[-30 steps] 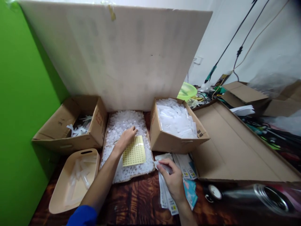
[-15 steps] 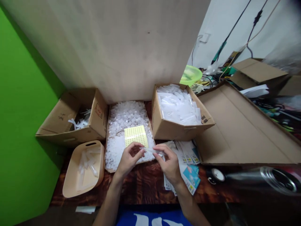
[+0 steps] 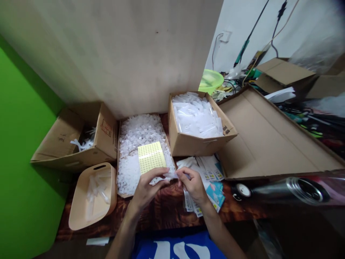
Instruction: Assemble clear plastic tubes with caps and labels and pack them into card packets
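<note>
A small translucent plastic tube lies level between my two hands, over the front edge of a shallow cardboard tray. My left hand pinches its left end between thumb and fingers. At the other end my right hand is closed on it, the fingertips partly covering it. Just beyond, a yellow sheet of small printed stickers rests on the many small clear plastic pieces that fill the tray. Printed cards lie fanned out beside my right hand.
A beige bin with several clear tubes stands at the left, before a cardboard box of white plastic pieces. Another box is heaped with translucent tubes. A large cardboard flap and a metal flask occupy the right.
The view has shifted slightly, so the boxes appear further left. My right fingers have drawn in and curled more tightly around the tube; my left hand still pinches its other end.
</note>
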A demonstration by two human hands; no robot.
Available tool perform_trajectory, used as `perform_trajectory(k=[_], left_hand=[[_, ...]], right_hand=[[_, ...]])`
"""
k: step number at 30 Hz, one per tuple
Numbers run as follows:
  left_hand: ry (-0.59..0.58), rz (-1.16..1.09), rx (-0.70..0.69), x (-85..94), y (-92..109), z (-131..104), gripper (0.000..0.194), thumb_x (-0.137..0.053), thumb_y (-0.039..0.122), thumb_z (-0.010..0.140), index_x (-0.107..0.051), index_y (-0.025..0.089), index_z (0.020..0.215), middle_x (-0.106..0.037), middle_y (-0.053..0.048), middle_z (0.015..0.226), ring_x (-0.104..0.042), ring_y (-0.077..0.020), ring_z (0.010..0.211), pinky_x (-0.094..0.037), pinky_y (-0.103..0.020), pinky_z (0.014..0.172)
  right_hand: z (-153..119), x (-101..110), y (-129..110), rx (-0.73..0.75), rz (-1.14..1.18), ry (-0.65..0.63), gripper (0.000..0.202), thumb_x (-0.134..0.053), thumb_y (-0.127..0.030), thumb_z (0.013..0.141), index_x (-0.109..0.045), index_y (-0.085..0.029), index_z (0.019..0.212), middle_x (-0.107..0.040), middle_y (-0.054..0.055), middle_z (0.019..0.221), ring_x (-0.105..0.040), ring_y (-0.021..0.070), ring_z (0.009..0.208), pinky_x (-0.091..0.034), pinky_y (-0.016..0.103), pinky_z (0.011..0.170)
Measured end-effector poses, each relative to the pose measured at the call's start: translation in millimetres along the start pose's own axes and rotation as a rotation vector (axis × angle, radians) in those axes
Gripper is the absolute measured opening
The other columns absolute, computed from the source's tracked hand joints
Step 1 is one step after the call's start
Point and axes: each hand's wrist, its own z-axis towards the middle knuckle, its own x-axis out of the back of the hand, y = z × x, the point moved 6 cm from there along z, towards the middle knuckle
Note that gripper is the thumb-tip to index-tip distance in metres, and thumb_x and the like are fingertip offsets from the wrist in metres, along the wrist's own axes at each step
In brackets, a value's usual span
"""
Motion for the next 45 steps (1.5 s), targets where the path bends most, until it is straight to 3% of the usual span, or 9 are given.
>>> perform_trajectory(k=[4, 10, 15, 21, 27, 31, 36, 42, 45], left_hand=[[-0.099, -0.015, 0.211, -15.1, -11.2, -5.1, 0.033, -0.058, 0.042, 0.096, -0.076, 0.015, 0.099, -0.077, -0.006, 0.076, -0.070, -0.0170, 0.061, -0.056, -0.026, 0.059], [-0.009, 0.123, 0.021, -18.8, -1.2, -6.9, 0.029, -0.069, 0.036, 0.090, -0.075, 0.021, 0.115, -0.078, -0.009, 0.111, -0.073, -0.0232, 0.098, -0.056, -0.033, 0.088], [-0.114, 0.093, 0.217, -30.5, -12.2, -11.7, 0.038, -0.050, 0.043, 0.100, -0.075, 0.015, 0.091, -0.071, -0.003, 0.063, -0.064, -0.0161, 0.054, -0.050, -0.026, 0.057], [-0.012, 0.162, -0.009, -31.4, 0.6, -13.5, 0.019, -0.063, 0.031, 0.093, -0.070, 0.019, 0.106, -0.076, -0.007, 0.099, -0.072, -0.0207, 0.090, -0.054, -0.029, 0.081], [-0.112, 0.121, 0.206, -41.5, -8.9, -19.0, 0.038, -0.044, 0.040, 0.103, -0.067, 0.016, 0.083, -0.063, 0.000, 0.057, -0.061, -0.0152, 0.052, -0.047, -0.025, 0.056], [-0.007, 0.319, -0.118, -42.6, 8.6, -17.9, 0.018, -0.052, 0.026, 0.100, -0.067, 0.016, 0.102, -0.074, -0.005, 0.086, -0.069, -0.0168, 0.074, -0.051, -0.026, 0.068], [-0.060, 0.554, -0.516, -56.5, 16.8, -22.2, 0.025, -0.041, 0.014, 0.102, -0.064, 0.017, 0.112, -0.071, -0.005, 0.081, -0.067, -0.0168, 0.072, -0.052, -0.027, 0.068], [-0.071, 0.822, 0.049, -94.5, -0.3, -5.1, 0.032, -0.047, 0.042, 0.103, -0.062, 0.014, 0.107, -0.074, -0.012, 0.091, -0.074, -0.0239, 0.079, -0.053, -0.029, 0.066], [-0.173, 1.051, 0.281, -115.9, -5.6, 1.7, 0.045, -0.047, 0.052, 0.100, -0.064, 0.010, 0.100, -0.074, -0.016, 0.085, -0.074, -0.0307, 0.077, -0.049, -0.031, 0.060]], right_hand=[[-2.9, 0.9, -8.3, 0.128, -0.075, 0.018, 0.026, -0.074, -0.043, 0.086, -0.076, -0.018, 0.091, -0.070, 0.005, 0.083, -0.066, 0.0186, 0.077, -0.051, 0.026, 0.068], [-7.1, 3.3, 5.1, -0.017, -0.054, -0.008, 0.031, -0.064, -0.045, 0.093, -0.074, -0.017, 0.086, -0.062, -0.001, 0.060, -0.059, 0.0146, 0.055, -0.047, 0.024, 0.057], [-10.2, 5.5, -3.5, 0.121, -0.116, -0.023, 0.023, -0.074, -0.041, 0.087, -0.077, -0.018, 0.092, -0.072, 0.005, 0.085, -0.068, 0.0195, 0.081, -0.052, 0.027, 0.073], [-13.3, 3.4, 16.6, -0.116, 0.067, -0.004, 0.037, -0.064, -0.051, 0.092, -0.069, -0.017, 0.081, -0.051, -0.006, 0.048, -0.044, 0.0097, 0.040, -0.036, 0.021, 0.043], [-16.1, 6.7, 6.5, 0.030, -0.062, -0.023, 0.025, -0.073, -0.042, 0.087, -0.076, -0.017, 0.092, -0.072, 0.004, 0.081, -0.067, 0.0166, 0.073, -0.051, 0.023, 0.065], [-21.6, 5.8, 20.0, -0.165, 0.190, 0.007, 0.033, -0.072, -0.050, 0.086, -0.070, -0.017, 0.087, -0.055, -0.006, 0.052, -0.043, 0.0069, 0.036, -0.032, 0.017, 0.034], [-32.9, -1.5, 36.0, -0.422, 0.577, -0.023, 0.043, -0.082, -0.054, 0.071, -0.056, -0.019, 0.070, -0.043, -0.012, 0.042, -0.020, 0.0020, 0.025, -0.019, 0.016, 0.023], [-38.7, 53.7, 38.4, -0.190, 0.350, 0.390, 0.037, -0.086, -0.042, 0.072, -0.068, -0.016, 0.091, -0.054, -0.008, 0.046, -0.046, 0.0067, 0.037, -0.037, 0.016, 0.038], [-42.7, 77.9, 37.2, -0.098, 0.291, 0.449, 0.034, -0.084, -0.038, 0.076, -0.071, -0.016, 0.098, -0.056, -0.007, 0.049, -0.050, 0.0083, 0.043, -0.040, 0.019, 0.045]])
